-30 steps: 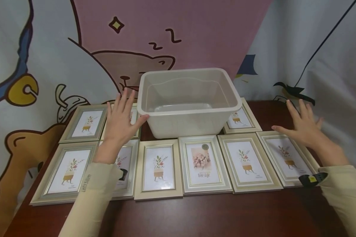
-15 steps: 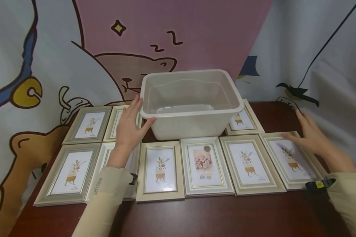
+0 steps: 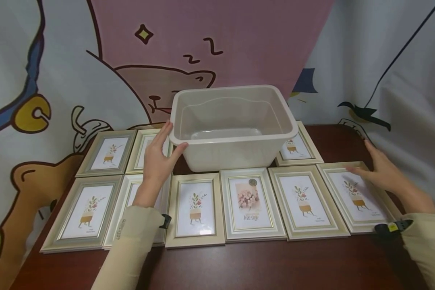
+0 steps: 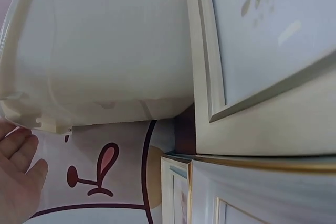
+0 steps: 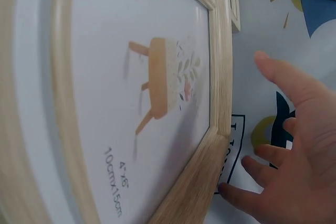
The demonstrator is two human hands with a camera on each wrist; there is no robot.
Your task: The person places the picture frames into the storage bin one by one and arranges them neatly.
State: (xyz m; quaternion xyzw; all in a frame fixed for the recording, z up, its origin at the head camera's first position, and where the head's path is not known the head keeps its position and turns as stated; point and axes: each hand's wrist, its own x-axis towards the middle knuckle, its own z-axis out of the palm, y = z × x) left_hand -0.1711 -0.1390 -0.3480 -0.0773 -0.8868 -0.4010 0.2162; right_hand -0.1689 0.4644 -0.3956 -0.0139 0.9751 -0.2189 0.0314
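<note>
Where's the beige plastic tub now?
Near the head view's middle, the beige plastic tub sits at the back of the table, behind the "free style" picture frame, with the left hand at its left end.

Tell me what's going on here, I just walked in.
A person's left grip is at the left rim of a beige bin. The right grip is near the rightmost frame in the front row, holding nothing. Picture frames lie face up on the table, in front of the bin and to both sides.
</note>
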